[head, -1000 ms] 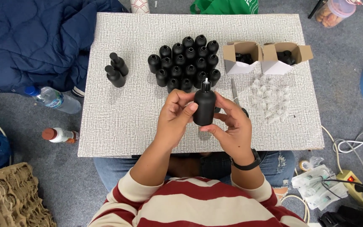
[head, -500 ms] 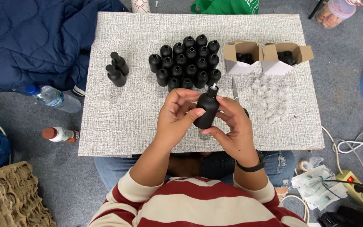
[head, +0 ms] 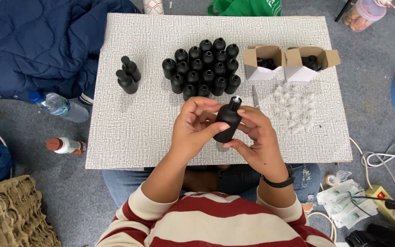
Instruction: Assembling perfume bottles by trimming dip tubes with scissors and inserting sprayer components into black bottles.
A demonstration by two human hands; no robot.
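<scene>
Head view, item one: black bottle (head: pixel 228 122), tilted with its neck up and to the right, a small clear insert at the mouth, held above the near half of the grey textured board (head: pixel 129 123). My left hand (head: pixel 192 130) curls around its left side, thumb pressed on the body. My right hand (head: pixel 257 137) pinches it from the right, fingers at neck and base. Item two: cluster of upright black bottles (head: pixel 202 68) beyond my hands. Item three: two capped bottles (head: pixel 128 75) lying at left. Item four: two open cardboard boxes (head: pixel 291 61) at right, with a heap of clear plastic inserts (head: pixel 293 107) just in front. Item five: blue quilted jacket (head: pixel 37 45) off the board's left edge.
</scene>
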